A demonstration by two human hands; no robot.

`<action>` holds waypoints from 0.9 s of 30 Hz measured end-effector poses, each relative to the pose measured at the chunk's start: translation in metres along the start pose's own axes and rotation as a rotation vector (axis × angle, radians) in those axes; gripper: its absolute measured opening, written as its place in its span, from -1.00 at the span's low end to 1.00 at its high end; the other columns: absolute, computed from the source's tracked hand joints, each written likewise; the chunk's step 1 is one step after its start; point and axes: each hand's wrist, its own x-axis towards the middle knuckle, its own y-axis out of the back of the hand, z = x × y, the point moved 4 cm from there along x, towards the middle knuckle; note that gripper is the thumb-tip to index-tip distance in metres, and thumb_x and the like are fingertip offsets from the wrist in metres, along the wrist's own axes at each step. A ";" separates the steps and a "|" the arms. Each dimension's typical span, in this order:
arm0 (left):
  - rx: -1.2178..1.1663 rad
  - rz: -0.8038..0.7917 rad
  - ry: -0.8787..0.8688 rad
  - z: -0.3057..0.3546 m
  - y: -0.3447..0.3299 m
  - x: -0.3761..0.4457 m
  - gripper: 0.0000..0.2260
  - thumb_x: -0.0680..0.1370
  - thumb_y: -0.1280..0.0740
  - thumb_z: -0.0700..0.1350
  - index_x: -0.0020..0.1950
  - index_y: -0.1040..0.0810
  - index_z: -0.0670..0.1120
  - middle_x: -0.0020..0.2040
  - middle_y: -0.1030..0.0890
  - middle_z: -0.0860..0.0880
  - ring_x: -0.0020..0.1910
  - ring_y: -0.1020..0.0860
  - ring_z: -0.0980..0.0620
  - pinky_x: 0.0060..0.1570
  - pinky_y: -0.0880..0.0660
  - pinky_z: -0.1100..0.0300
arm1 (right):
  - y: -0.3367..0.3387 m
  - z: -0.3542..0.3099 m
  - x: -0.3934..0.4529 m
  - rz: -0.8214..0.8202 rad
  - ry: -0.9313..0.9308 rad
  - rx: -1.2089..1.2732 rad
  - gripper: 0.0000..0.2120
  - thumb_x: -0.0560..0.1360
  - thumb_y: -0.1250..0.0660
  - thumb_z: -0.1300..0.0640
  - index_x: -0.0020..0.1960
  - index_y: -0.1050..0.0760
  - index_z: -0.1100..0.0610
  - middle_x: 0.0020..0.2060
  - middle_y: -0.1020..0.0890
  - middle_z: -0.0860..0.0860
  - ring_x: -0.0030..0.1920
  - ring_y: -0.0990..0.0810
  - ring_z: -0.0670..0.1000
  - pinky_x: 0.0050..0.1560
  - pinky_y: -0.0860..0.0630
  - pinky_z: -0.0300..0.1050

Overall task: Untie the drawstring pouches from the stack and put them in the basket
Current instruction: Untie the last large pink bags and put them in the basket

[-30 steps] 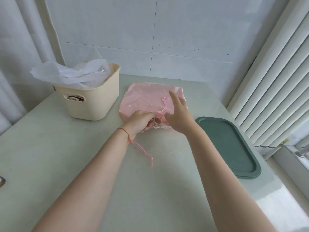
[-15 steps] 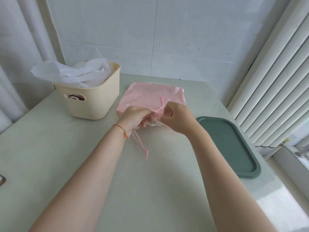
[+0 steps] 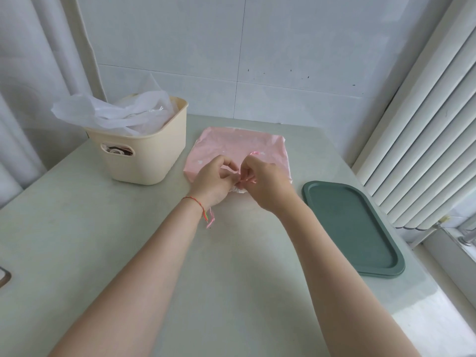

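The pouch stack (image 3: pixel 239 148) lies flat on the counter (image 3: pixel 231 266) at 12 o'clock from my hands, with the basket (image 3: pixel 146 155) at 10 o'clock and a green tray (image 3: pixel 353 228) at 3 o'clock. My left hand (image 3: pixel 213 181) and right hand (image 3: pixel 265 181) meet over the stack's near edge. Both grips are closed, each pinching the pink cord (image 3: pixel 248 179) at the gathered neck. The knot itself is hidden between the fingers. Judgement: the pouches are light, thin and soft, probably slippery film. Take hold at the cord, not the body. Pull gently, since thin film may tear. The basket already holds white pouches (image 3: pixel 113 114).
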 end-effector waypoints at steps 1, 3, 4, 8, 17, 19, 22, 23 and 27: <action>-0.019 0.019 0.007 0.000 0.000 -0.001 -0.89 0.51 -0.42 -0.18 -0.06 -0.50 -0.06 -0.29 -0.70 -0.01 -0.23 -0.68 0.07 -0.03 -0.58 0.09 | -0.001 -0.001 0.000 0.018 0.003 -0.042 -0.90 0.47 -0.37 0.22 -0.05 -0.48 0.16 -0.20 -0.66 0.04 -0.14 -0.60 0.11 -0.24 -0.48 -0.06; -0.051 0.063 0.021 0.003 0.001 -0.003 -0.87 0.48 -0.45 -0.21 -0.11 -0.50 -0.10 -0.33 -0.68 -0.04 -0.36 -0.63 0.14 -0.25 -0.51 0.29 | 0.000 -0.004 0.001 0.058 0.008 -0.092 -0.94 0.48 -0.35 0.21 -0.07 -0.49 0.17 -0.25 -0.64 0.10 -0.18 -0.56 0.16 -0.33 -0.44 -0.04; -0.063 0.084 0.023 0.005 0.002 -0.003 -0.86 0.47 -0.46 -0.23 -0.15 -0.50 -0.11 -0.35 -0.66 -0.07 -0.43 -0.60 0.14 -0.32 -0.48 0.33 | 0.001 -0.005 0.001 0.076 0.008 -0.097 -0.94 0.48 -0.35 0.21 -0.07 -0.50 0.17 -0.25 -0.63 0.11 -0.19 -0.56 0.16 -0.32 -0.45 -0.04; -0.108 0.143 0.026 0.006 0.005 -0.003 -0.84 0.41 -0.53 -0.22 -0.23 -0.55 -0.13 -0.38 -0.63 -0.20 -0.48 -0.53 0.01 -0.33 -0.53 0.21 | 0.006 -0.005 0.002 0.110 -0.003 -0.076 -0.92 0.47 -0.39 0.18 -0.08 -0.51 0.15 -0.23 -0.65 0.07 -0.19 -0.58 0.14 -0.25 -0.54 0.01; 0.100 0.014 -0.001 0.012 0.005 -0.002 -0.91 0.41 -0.54 -0.10 -0.17 -0.67 -0.08 -0.25 -0.64 -0.02 -0.30 -0.51 0.14 -0.21 -0.43 0.26 | 0.010 0.005 0.005 0.179 0.015 -0.051 -0.89 0.50 -0.28 0.30 -0.02 -0.53 0.16 -0.16 -0.66 0.07 -0.13 -0.61 0.10 -0.13 -0.55 0.05; 0.195 0.006 -0.040 0.012 0.001 -0.002 -0.93 0.43 -0.51 -0.07 -0.20 -0.66 -0.01 -0.23 -0.66 0.03 -0.23 -0.52 0.15 -0.18 -0.41 0.28 | 0.009 0.004 0.005 0.176 0.020 -0.045 -0.89 0.50 -0.28 0.30 -0.02 -0.55 0.18 -0.18 -0.66 0.07 -0.14 -0.61 0.11 -0.13 -0.55 0.05; 0.285 0.047 -0.078 0.013 -0.002 -0.002 -0.90 0.48 -0.45 -0.08 -0.23 -0.62 0.06 -0.22 -0.64 0.12 -0.20 -0.54 0.16 -0.17 -0.43 0.31 | 0.006 0.004 0.005 0.158 0.025 -0.087 -0.86 0.51 -0.26 0.29 -0.01 -0.58 0.19 -0.16 -0.67 0.11 -0.13 -0.61 0.14 -0.13 -0.55 0.06; 0.297 0.053 -0.089 0.015 -0.001 -0.001 -0.89 0.47 -0.45 -0.08 -0.25 -0.61 0.08 -0.22 -0.64 0.14 -0.19 -0.55 0.17 -0.17 -0.43 0.32 | 0.007 0.003 0.005 0.148 0.025 -0.117 -0.85 0.52 -0.25 0.28 0.01 -0.58 0.19 -0.14 -0.67 0.12 -0.11 -0.60 0.15 -0.11 -0.54 0.05; 0.330 0.066 -0.113 0.014 -0.004 0.000 -0.92 0.44 -0.45 -0.10 -0.24 -0.60 0.01 -0.15 -0.64 0.04 -0.16 -0.54 0.10 -0.19 -0.41 0.28 | 0.005 -0.004 0.006 0.077 0.050 -0.239 -0.76 0.52 -0.19 0.29 0.07 -0.60 0.22 -0.06 -0.64 0.15 -0.01 -0.56 0.18 -0.03 -0.48 0.05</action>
